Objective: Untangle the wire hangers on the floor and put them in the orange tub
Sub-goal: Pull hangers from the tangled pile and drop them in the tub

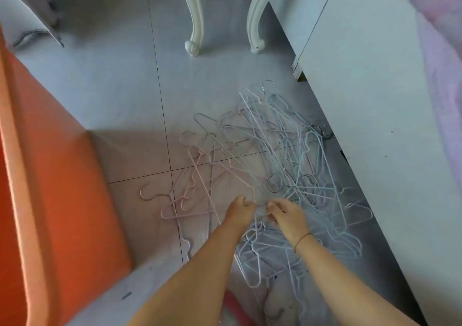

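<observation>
The orange tub fills the left edge, from about 7 o'clock up to 10 o'clock, its long wall running from bottom left toward the upper left corner; only its outer wall and rim show.

Just right of it, on the tiled floor, a few pink wire hangers lie flat near 8 o'clock of centre, their hooks pointing left toward the tub and their long bars running roughly toward 1 o'clock.

The left hand reaches in from 6 o'clock, fingers curled nearly closed and pinching a thin wire at the near edge of the heap. Close beside it, the right hand, a dark band on its wrist, has its fingers bent and pinched on wires of the same spot; the two sets of fingertips are nearly touching.

The main tangle of pale blue and white hangers spreads from centre toward 3 o'clock and down to 5 o'clock, hooks pointing every way, its long axis running from 12 to 5 o'clock alongside a white cabinet. Two white curved furniture legs stand at 12 o'clock.
</observation>
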Demonstrator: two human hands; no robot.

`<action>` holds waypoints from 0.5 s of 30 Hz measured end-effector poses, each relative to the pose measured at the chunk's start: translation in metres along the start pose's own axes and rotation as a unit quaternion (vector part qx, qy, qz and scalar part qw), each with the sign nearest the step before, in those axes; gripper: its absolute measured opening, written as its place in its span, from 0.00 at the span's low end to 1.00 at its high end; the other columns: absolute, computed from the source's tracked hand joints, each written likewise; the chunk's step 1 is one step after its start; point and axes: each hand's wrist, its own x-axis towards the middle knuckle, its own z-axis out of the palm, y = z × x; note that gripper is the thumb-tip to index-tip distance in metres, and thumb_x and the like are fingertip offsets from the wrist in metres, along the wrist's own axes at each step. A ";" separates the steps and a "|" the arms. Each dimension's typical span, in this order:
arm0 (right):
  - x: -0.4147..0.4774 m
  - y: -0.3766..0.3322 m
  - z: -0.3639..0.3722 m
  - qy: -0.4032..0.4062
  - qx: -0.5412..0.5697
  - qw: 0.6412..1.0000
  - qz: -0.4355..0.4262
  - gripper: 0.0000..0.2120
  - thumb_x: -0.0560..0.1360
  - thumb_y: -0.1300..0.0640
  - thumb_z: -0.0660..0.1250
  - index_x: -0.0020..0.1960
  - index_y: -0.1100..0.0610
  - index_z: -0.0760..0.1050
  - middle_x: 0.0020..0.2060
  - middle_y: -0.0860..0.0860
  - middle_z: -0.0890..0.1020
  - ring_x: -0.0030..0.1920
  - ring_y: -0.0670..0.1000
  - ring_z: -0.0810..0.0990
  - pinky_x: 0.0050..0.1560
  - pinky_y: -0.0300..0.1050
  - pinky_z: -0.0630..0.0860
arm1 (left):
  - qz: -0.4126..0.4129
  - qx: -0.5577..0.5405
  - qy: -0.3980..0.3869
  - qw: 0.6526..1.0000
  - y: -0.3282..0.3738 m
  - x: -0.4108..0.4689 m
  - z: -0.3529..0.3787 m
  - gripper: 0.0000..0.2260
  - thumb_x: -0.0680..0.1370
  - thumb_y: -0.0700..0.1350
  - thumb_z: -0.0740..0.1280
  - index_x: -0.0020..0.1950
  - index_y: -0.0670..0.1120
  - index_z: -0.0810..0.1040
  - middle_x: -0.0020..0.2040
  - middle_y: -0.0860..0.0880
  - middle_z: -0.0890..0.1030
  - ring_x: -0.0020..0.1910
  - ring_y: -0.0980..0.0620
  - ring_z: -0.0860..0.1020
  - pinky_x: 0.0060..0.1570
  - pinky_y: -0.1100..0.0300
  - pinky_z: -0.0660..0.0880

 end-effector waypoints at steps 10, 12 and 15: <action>0.047 0.006 -0.044 0.130 -0.151 0.978 0.056 0.15 0.74 0.55 0.68 0.59 0.55 0.73 0.53 0.52 0.80 0.47 0.53 0.78 0.55 0.51 0.76 | 0.006 -0.136 0.031 0.990 0.008 -0.010 0.026 0.11 0.81 0.38 0.55 0.52 0.42 0.77 0.32 0.49 0.71 0.28 0.54 0.68 0.30 0.63 0.68; 0.045 0.004 -0.044 0.142 -0.151 0.977 0.050 0.09 0.75 0.56 0.65 0.55 0.56 0.76 0.47 0.54 0.82 0.40 0.53 0.76 0.45 0.44 0.74 | 0.034 -0.131 0.037 0.990 0.011 -0.023 0.023 0.11 0.82 0.38 0.55 0.49 0.44 0.76 0.32 0.49 0.71 0.27 0.54 0.68 0.29 0.64 0.68; 0.036 -0.007 -0.050 0.194 -0.117 0.974 -0.002 0.08 0.75 0.57 0.64 0.49 0.59 0.81 0.36 0.53 0.82 0.35 0.51 0.75 0.35 0.40 0.70 | 0.072 -0.096 0.045 0.992 0.015 -0.039 0.015 0.11 0.82 0.39 0.54 0.49 0.45 0.76 0.32 0.50 0.71 0.27 0.55 0.66 0.30 0.64 0.67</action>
